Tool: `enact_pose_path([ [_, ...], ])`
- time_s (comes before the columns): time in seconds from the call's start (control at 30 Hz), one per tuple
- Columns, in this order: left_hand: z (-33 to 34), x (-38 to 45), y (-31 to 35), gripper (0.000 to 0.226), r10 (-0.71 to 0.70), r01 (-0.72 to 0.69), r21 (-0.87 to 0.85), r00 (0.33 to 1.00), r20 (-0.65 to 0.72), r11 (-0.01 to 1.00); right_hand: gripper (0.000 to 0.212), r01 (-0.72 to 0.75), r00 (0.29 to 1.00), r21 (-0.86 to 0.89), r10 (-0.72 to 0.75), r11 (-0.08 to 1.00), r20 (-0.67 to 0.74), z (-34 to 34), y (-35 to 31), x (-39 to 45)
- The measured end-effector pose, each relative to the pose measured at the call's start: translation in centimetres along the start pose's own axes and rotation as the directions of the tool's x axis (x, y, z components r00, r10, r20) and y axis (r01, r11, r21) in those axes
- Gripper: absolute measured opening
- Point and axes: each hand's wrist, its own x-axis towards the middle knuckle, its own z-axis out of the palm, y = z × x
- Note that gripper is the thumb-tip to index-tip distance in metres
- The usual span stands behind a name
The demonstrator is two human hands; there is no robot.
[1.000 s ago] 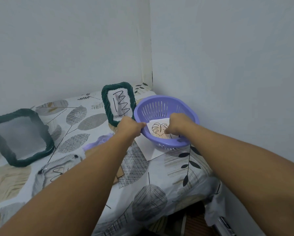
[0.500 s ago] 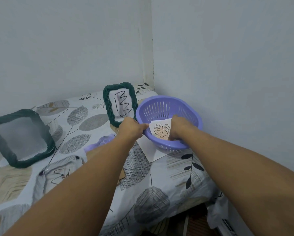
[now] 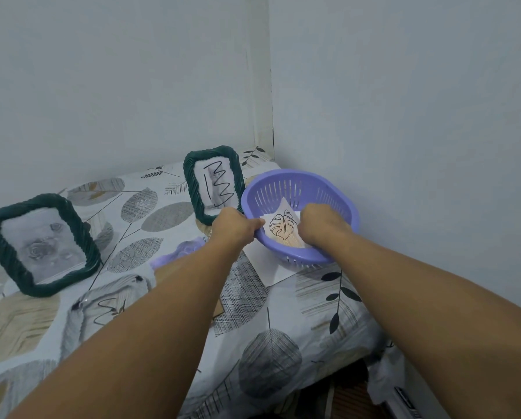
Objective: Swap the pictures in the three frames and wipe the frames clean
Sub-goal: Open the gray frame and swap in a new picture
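Note:
A purple slotted basket (image 3: 337, 192) sits on the bed in the wall corner. My left hand (image 3: 235, 228) grips its near-left rim. My right hand (image 3: 322, 225) reaches inside with curled fingers and holds the right edge of a leaf picture (image 3: 282, 226); the fingertips are hidden. More white paper lies under that picture. A small green rope frame (image 3: 189, 182) with a zigzag drawing stands just left of the basket. At far left leans a larger green frame (image 3: 84, 237) with a grey rose picture. A pale frame (image 3: 81, 316) with a squiggle lies flat under my left forearm.
A white sheet (image 3: 265, 264) lies under the basket's near side. A purple cloth (image 3: 177, 255) and a brown backing board (image 3: 220, 311) peek out beside my left forearm. Walls close in behind and to the right; the bed edge (image 3: 328, 370) drops off at lower right.
My right hand has slid to the right inside the basket, and more of the leaf picture shows, now tilted up. My left hand stays on the rim.

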Motion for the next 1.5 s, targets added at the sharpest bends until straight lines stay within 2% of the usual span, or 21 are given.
enact_pose_path([
  [0.13,-0.2,-0.1,0.1,0.028,-0.010,0.010,0.029,1.000,0.007,1.000,0.007,0.041,0.991,0.027,-0.037,0.999,-0.130,-0.5,-0.2,-0.4],
  [0.27,-0.3,-1.2,0.7,0.041,0.101,-0.093,0.098,0.991,-0.088,0.991,0.016,0.135,0.945,0.094,-0.100,0.986,-0.310,-1.1,-0.7,-1.0],
  [0.33,-0.6,-1.8,1.5,0.041,0.160,-0.160,0.011,0.975,-0.153,0.987,0.020,0.225,0.898,0.097,-0.167,0.970,-0.408,-1.5,-1.4,-1.5],
  [0.4,-1.2,-2.4,2.4,0.040,0.169,-0.190,-0.140,0.974,-0.151,0.972,0.021,0.310,0.842,0.068,-0.241,0.948,-0.483,-1.9,-2.6,-2.2],
  [0.5,-2.3,-3.0,3.7,0.048,0.057,-0.081,-0.342,0.995,-0.080,0.936,0.022,0.430,0.740,-0.022,-0.366,0.903,-0.565,-1.8,-4.6,-3.5],
  [0.57,-3.4,-3.2,4.1,0.040,-0.015,-0.010,-0.430,0.998,-0.056,0.903,0.020,0.484,0.662,-0.104,-0.441,0.869,-0.605,-1.4,-5.8,-4.2],
  [0.67,-5.3,-3.6,3.7,0.025,-0.037,-0.015,-0.464,0.994,-0.104,0.886,0.017,0.544,0.568,-0.191,-0.526,0.817,-0.633,-0.6,-7.4,-5.3],
  [0.7,-6.0,-3.9,3.3,0.018,-0.031,-0.030,-0.457,0.992,-0.126,0.889,0.021,0.566,0.572,-0.177,-0.539,0.805,-0.618,-0.5,-7.8,-5.6],
  [0.77,-7.5,-4.5,2.2,0.011,-0.031,-0.043,-0.436,0.986,-0.161,0.899,0.034,0.610,0.633,-0.059,-0.531,0.790,-0.564,-0.2,-8.8,-6.4],
  [0.87,-10.4,-4.6,-0.8,0.018,-0.043,-0.024,-0.407,0.987,-0.155,0.913,0.037,0.583,0.790,0.312,-0.432,0.750,-0.435,0.2,-10.4,-7.2],
  [0.93,-12.7,-4.5,-3.3,0.013,-0.043,-0.001,-0.429,0.995,-0.091,0.903,0.035,0.471,0.882,0.544,-0.371,0.694,-0.289,0.5,-11.7,-7.6],
  [1.0,-15.0,-5.3,-5.5,0.010,-0.048,0.023,-0.463,0.998,-0.041,0.886,0.037,0.278,0.943,0.724,-0.322,0.631,-0.081,1.3,-13.2,-8.0],
  [1.07,-17.1,-6.5,-7.7,0.013,-0.062,0.058,-0.487,0.998,0.008,0.872,0.039,0.078,0.938,0.832,-0.323,0.549,0.125,2.6,-14.8,-8.6],
  [1.13,-19.0,-8.0,-9.6,0.014,-0.077,0.098,-0.509,0.995,0.062,0.855,0.035,-0.108,0.883,0.884,-0.364,0.454,0.295,4.2,-16.4,-9.4],
  [1.2,-20.6,-9.1,-11.5,0.015,-0.106,0.133,-0.502,0.991,0.082,0.855,0.027,-0.194,0.845,0.898,-0.399,0.394,0.357,6.1,-18.0,-10.2],
  [1.27,-21.9,-9.8,-13.4,0.013,-0.148,0.154,-0.448,0.988,0.048,0.881,0.021,-0.170,0.842,0.902,-0.416,0.397,0.342,7.7,-19.3,-10.9],
  [1.37,-23.0,-10.4,-16.1,0.018,-0.200,0.162,-0.353,0.977,-0.076,0.922,0.023,-0.066,0.845,0.871,-0.437,0.486,0.308,9.2,-20.6,-11.6],
  [1.5,-22.8,-10.9,-18.2,0.023,-0.159,0.090,-0.283,0.960,-0.232,0.955,0.019,0.068,0.866,0.786,-0.428,0.614,0.260,9.7,-21.4,-12.5],
])
